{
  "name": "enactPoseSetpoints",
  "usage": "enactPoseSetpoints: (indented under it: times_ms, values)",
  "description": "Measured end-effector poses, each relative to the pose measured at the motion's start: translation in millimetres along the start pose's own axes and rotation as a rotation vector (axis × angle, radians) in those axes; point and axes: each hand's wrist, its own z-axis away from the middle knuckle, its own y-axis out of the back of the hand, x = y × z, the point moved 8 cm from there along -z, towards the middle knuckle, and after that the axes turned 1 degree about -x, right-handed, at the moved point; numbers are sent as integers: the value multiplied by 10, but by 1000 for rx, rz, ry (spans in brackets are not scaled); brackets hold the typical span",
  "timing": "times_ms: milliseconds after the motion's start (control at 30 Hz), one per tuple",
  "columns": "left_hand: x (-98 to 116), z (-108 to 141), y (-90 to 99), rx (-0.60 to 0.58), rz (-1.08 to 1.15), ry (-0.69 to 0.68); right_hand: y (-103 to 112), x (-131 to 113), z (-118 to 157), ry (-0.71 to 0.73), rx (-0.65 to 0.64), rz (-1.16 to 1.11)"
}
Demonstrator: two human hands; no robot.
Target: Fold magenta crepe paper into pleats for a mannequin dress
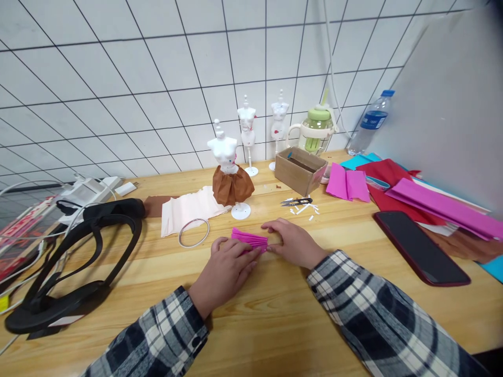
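Observation:
A strip of magenta crepe paper (250, 239), folded in narrow pleats, lies low over the wooden table between my hands. My left hand (228, 266) is closed over its near side, fingers pressing the folds together. At the paper's right end, my right hand (297, 244) has its thumb tip on the edge; its index finger curls above with a gap between. Just beyond stands a white mini dress form (223, 149) wearing a brown gathered paper skirt (232, 186). A thin silver ring (194, 233) lies to the left, partly over a pale pink paper sheet (184, 208).
Behind are two bare dress forms (247, 125), a cardboard box (301, 170), a green-lidded jug (316, 128) and a water bottle (371, 123). Thread snips (297, 201) lie among white scraps. A phone (420, 247) and coloured paper (444, 204) sit right; a black headset frame (78, 283) sits left.

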Motion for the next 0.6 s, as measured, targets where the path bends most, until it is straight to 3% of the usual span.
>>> enactPoseSetpoints:
  times_ms: [133, 367, 600]
  values:
    - [-152, -72, 96, 61, -52, 114, -4, 31, -12, 4, -10, -76]
    - [-336, -180, 60, 3, 2, 209, 58, 92, -37, -5, 4, -238]
    - [-309, -159, 82, 29, 39, 192, 53, -110, 2, 146, -47, -40]
